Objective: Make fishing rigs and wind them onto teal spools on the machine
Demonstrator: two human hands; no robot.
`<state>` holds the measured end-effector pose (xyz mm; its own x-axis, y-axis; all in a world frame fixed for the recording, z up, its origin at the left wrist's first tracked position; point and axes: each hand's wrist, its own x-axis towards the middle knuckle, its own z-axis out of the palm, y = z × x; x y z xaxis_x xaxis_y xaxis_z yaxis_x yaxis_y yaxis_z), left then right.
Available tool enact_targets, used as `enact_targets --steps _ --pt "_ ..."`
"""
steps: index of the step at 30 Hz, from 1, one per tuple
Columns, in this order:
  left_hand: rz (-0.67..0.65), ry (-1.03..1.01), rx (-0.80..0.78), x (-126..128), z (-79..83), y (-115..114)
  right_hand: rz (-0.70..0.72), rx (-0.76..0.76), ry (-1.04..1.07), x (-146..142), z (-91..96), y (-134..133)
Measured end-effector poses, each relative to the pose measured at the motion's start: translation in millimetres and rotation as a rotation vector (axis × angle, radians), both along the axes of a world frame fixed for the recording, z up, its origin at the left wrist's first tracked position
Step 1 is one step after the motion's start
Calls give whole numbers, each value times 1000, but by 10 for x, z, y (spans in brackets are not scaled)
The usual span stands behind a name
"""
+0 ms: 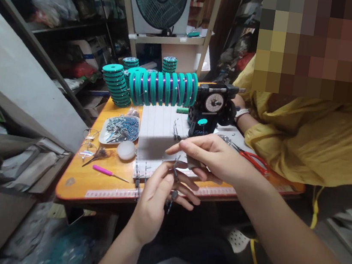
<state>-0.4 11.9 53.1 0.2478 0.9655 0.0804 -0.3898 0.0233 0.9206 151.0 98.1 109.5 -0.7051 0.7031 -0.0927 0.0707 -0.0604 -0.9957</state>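
Above the table's front edge, my left hand (155, 203) is closed, thumb against fingers, on a thin beaded strand (175, 173) of dark and silvery beads. A dark chunky bead (174, 195) hangs beside its spread lower fingers. Just above and to the right, my right hand (210, 154) has its thumb and index finger brought together near the strand's upper end. Whatever lies between those fingertips is too small to make out. More beaded strands (137, 183) hang over the table edge left of my left hand.
A black winding machine (210, 106) carries a row of teal spools (162, 88). Stacked spools (114, 82), a tray of small beads (120, 129), a round white lid (126, 150), a pink-handled tool (102, 170) and red scissors (253, 160) lie around. A person in yellow (318, 137) sits right.
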Motion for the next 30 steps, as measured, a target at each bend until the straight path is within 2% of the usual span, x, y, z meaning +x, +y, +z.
enact_targets --steps 4,6,11,13,15,20,30 --pt "-13 14 -26 17 38 71 8 -12 16 14 10 8" --pt "-34 -40 -46 34 15 88 35 -73 98 16 -36 22" --pt "-46 -282 -99 113 -48 97 136 -497 429 -73 -164 25" --pt "-10 -374 -141 151 -62 89 70 -635 489 -146 -186 6" --pt "33 -434 -176 184 -70 74 -22 -705 509 -217 -193 -16" --pt "104 -463 -232 229 -73 32 -128 -709 511 -295 -215 -40" --pt "126 -458 -315 243 -89 -39 -184 -696 430 -277 -233 -48"
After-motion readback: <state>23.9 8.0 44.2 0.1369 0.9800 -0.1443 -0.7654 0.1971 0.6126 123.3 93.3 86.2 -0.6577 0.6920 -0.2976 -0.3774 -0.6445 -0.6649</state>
